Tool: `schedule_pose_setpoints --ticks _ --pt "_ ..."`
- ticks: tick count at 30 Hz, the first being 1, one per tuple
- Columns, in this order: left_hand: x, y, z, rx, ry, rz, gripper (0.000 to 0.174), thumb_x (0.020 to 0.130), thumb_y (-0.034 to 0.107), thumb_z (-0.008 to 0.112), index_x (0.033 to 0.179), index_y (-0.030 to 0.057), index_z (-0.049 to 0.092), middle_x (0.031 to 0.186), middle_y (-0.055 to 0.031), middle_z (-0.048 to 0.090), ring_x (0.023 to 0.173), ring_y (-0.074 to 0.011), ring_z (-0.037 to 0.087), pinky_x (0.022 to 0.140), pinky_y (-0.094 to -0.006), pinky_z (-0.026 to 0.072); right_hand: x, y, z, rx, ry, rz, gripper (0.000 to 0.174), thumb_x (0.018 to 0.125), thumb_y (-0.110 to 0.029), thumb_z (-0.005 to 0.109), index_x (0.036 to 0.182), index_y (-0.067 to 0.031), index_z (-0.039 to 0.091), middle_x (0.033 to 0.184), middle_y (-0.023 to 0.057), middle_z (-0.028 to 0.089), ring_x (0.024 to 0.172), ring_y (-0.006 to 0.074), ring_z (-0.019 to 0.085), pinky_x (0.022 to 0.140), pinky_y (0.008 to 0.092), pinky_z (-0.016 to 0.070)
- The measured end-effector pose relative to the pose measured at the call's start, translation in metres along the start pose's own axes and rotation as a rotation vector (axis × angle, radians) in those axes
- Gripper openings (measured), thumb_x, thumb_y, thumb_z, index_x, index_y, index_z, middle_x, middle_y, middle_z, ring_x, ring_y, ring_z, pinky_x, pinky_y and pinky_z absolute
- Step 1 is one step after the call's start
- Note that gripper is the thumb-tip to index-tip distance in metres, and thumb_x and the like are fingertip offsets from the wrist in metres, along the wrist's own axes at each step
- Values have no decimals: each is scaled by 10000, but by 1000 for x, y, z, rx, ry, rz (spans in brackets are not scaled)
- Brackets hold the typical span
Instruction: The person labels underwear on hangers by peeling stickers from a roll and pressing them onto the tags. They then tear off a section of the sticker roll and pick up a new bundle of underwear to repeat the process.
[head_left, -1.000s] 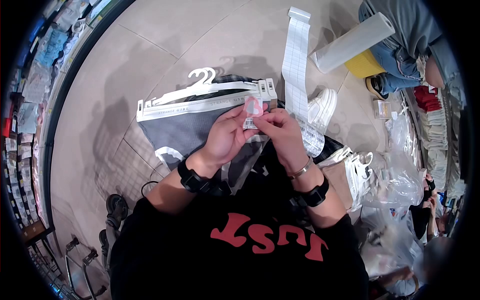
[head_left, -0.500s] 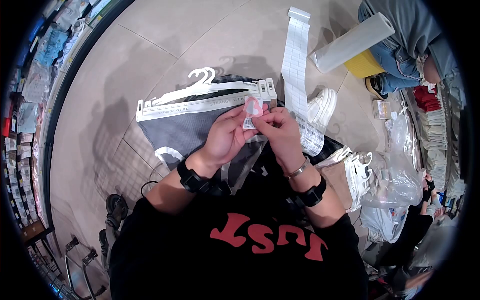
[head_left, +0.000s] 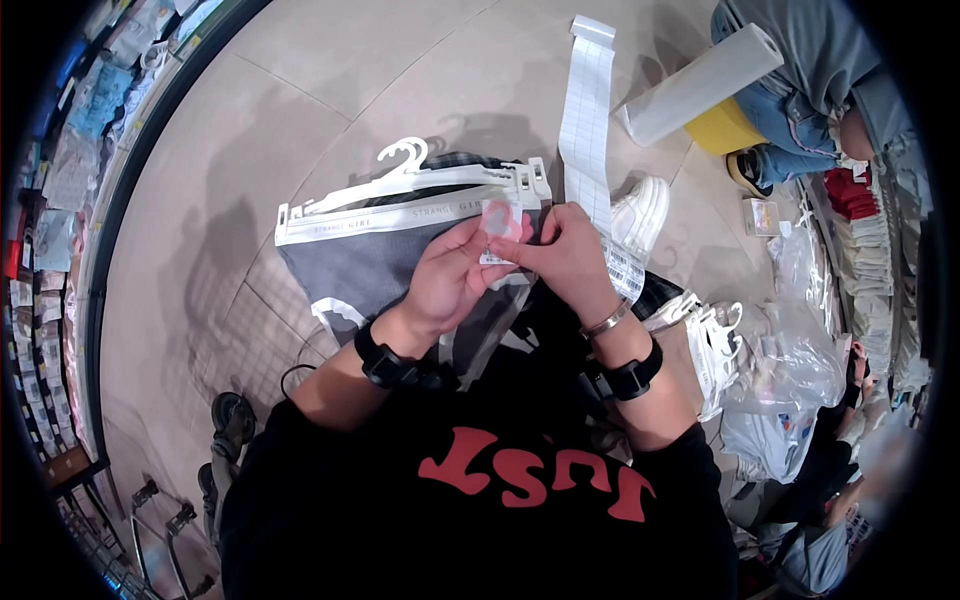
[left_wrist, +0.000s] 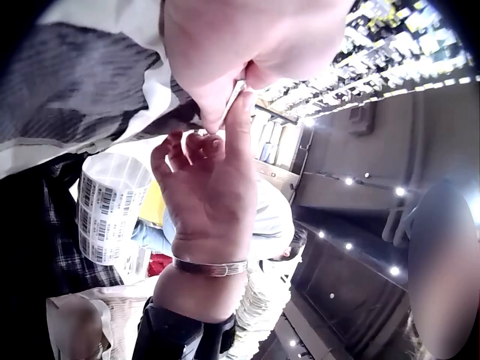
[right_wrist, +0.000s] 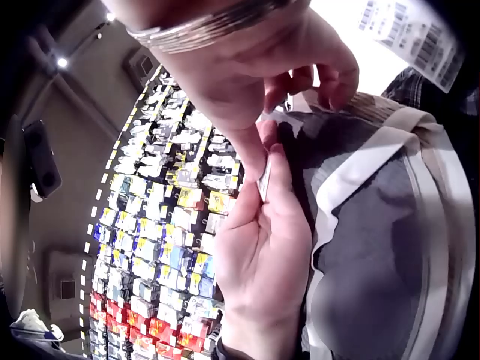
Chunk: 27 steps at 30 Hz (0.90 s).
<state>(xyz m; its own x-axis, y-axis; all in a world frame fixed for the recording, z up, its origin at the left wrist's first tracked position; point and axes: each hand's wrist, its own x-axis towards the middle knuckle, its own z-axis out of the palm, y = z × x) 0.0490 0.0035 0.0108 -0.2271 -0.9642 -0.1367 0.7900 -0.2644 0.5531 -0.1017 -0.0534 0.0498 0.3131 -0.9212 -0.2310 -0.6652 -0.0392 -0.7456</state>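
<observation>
My left hand (head_left: 445, 280) pinches a small white hang tag with a pink heart (head_left: 502, 220) in the head view. My right hand (head_left: 575, 262) meets it from the other side, its straight thumb pressing on the lower part of the tag and its other fingers loosely bent, apart from the card. Edge-on, the tag (right_wrist: 264, 184) shows as a thin white sliver between thumb and fingers. Beneath the hands lie grey briefs with white trim (head_left: 370, 260), "STRANGE GIRL" on the waistband, clipped to a white hanger (head_left: 400, 180). Part of them is hidden by my hands.
To the right lies a roll of barcode stickers (head_left: 622, 270), with a long strip of labels (head_left: 585, 130) beyond it. White sneakers (head_left: 640, 215), more garments on hangers (head_left: 712, 350) and plastic bags (head_left: 790, 370) are nearby. Another person (head_left: 800, 130) sits at upper right.
My right thumb has slid over the barcode at the tag's bottom, and the right index finger has lifted away. The tag has shifted slightly left. At lower right, other people have moved.
</observation>
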Motion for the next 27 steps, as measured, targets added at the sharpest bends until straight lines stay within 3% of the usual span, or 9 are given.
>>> schedule_pose_setpoints --ticks 3,6,14,17,21,22,25,27 --pt "-2 0 1 5 -10 -6 383 966 127 328 1305 -52 324 1282 -190 437 1178 -256 463 957 -338 424 0 12 10 640 -57 -24 355 716 -280 754 726 -40 492 661 -12 493 661 66 453 541 233 386" --pt "-1 2 4 18 -6 -2 391 958 106 319 1303 -77 297 1306 -226 399 1212 -295 430 978 -361 417 -1 1 1 929 -66 190 238 795 -132 680 794 -85 447 787 -19 519 658 50 441 568 174 369" --pt "0 -5 -6 -39 -74 18 341 936 66 385 1260 -36 393 1203 -143 509 1093 -200 530 943 -307 431 -4 10 5 702 -112 -83 198 807 -110 661 807 -59 470 739 -39 492 667 28 458 580 196 397" --pt "1 -7 -3 359 -65 23 332 915 76 463 1232 -21 441 1182 -143 533 1091 -207 536 927 -318 445 -1 16 0 568 -180 -151 198 783 -94 674 828 -48 486 728 -30 502 655 30 461 583 196 404" --pt "0 -7 -1 382 -38 -19 332 906 50 475 1232 -3 449 1188 -128 538 1116 -199 521 925 -307 437 9 21 -29 388 -378 -149 182 753 -69 681 856 -43 533 730 -9 548 651 44 473 591 201 413" --pt "0 -6 2 389 -21 -19 333 914 53 458 1241 -8 437 1196 -133 531 1123 -208 517 929 -312 436 12 20 -34 517 -346 -148 164 768 -96 657 895 -30 578 740 1 580 641 66 482 598 217 422" --pt "-1 -6 5 348 -22 -50 330 945 72 387 1267 -1 406 1196 -121 527 1131 -218 513 920 -316 434 21 -3 -40 250 19 -210 184 792 -143 623 915 -10 590 744 22 599 633 88 513 602 229 431" --pt "0 -7 3 304 -51 -66 348 964 111 341 1292 -2 365 1210 -132 511 1134 -238 509 928 -328 431 29 -7 -30 87 10 -249 284 790 -220 616 964 3 593 771 83 619 657 171 574 605 282 455"
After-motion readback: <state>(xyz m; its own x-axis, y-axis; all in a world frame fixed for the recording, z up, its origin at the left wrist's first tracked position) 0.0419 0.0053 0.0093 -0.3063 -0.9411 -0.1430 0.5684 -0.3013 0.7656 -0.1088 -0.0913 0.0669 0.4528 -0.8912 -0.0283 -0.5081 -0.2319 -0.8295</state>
